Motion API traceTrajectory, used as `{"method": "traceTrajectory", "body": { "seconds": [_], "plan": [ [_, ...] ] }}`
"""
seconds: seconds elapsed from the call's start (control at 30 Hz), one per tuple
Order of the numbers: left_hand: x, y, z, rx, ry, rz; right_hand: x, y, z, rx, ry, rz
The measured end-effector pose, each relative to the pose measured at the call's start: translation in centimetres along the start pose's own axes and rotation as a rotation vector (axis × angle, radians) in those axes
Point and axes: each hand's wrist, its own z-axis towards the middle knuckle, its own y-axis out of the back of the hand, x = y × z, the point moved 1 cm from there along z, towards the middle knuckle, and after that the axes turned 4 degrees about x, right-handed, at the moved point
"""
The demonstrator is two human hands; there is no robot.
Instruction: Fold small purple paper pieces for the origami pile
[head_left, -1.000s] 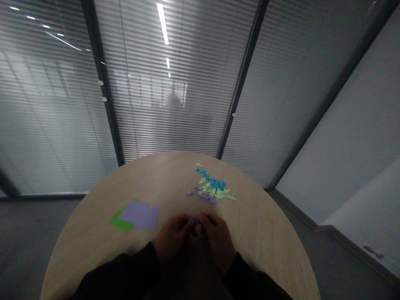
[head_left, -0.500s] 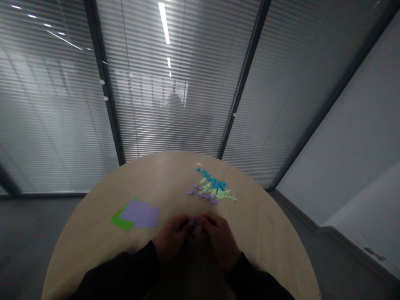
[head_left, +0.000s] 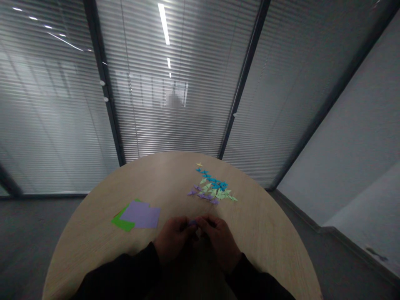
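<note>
Close to the near side of the table, my left hand (head_left: 175, 237) and my right hand (head_left: 217, 238) meet at their fingertips. Between them is a small folded piece of purple paper (head_left: 192, 223), mostly covered by the fingers. Both hands are closed in a pinch on it. Beyond them lies a group of small folded paper cranes: purple ones (head_left: 206, 196) nearest, light green ones (head_left: 221, 193) beside these, blue ones (head_left: 215, 182) behind, and a yellow one (head_left: 199, 164) farthest off. Flat purple paper sheets (head_left: 140, 213) overlap green paper (head_left: 123, 223) left of my left hand.
The round wooden table (head_left: 259, 233) has its curved far edge near a glass wall with blinds (head_left: 175, 125). A white wall (head_left: 350, 158) stands to the right, and grey floor (head_left: 28, 246) shows around the table.
The fingertips have shifted slightly around the folded purple paper, and less of it shows between them now. The cranes and the flat sheets stay where they were.
</note>
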Motion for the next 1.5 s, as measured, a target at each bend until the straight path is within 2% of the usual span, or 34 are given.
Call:
{"method": "traceTrajectory", "body": {
  "seconds": [0.1, 0.23, 0.33, 0.53, 0.6, 0.77, 0.83, 1.07, 1.5],
  "plan": [
    [0.0, 0.0, 0.1, -0.011, 0.024, -0.017, 0.0, 0.3, 0.2, 0.049, -0.015, 0.019],
    [-0.2, 0.0, 0.1, 0.014, 0.01, -0.017, -0.1, 0.8, 0.3, -0.045, 0.042, -0.063],
    [-0.3, 0.1, 0.1, 0.031, -0.019, -0.045, -0.2, 0.8, 0.2, -0.112, 0.057, -0.04],
    [0.1, 0.6, 0.0, -0.041, -0.037, 0.036, 0.1, 0.4, 0.0, -0.083, 0.033, -0.023],
    [0.0, 0.7, 0.1, -0.031, -0.034, 0.039, 0.0, 0.4, 0.1, -0.095, 0.044, -0.026],
    [-0.1, 0.7, 0.4, -0.003, -0.047, -0.308, -0.5, 0.3, 0.4, -0.131, 0.064, 0.048],
    [0.0, 0.6, 0.4, -0.009, -0.075, -0.377, -0.6, 0.1, 0.5, -0.136, 0.073, 0.097],
    [-0.1, 0.7, 0.3, -0.086, -0.169, -0.284, -0.1, -0.6, 0.1, -0.14, 0.114, 0.13],
    [1.1, 1.2, 0.5, -0.098, -0.15, -0.235, -0.4, -0.3, 0.4, -0.102, 0.157, 0.135]
  ]
}}
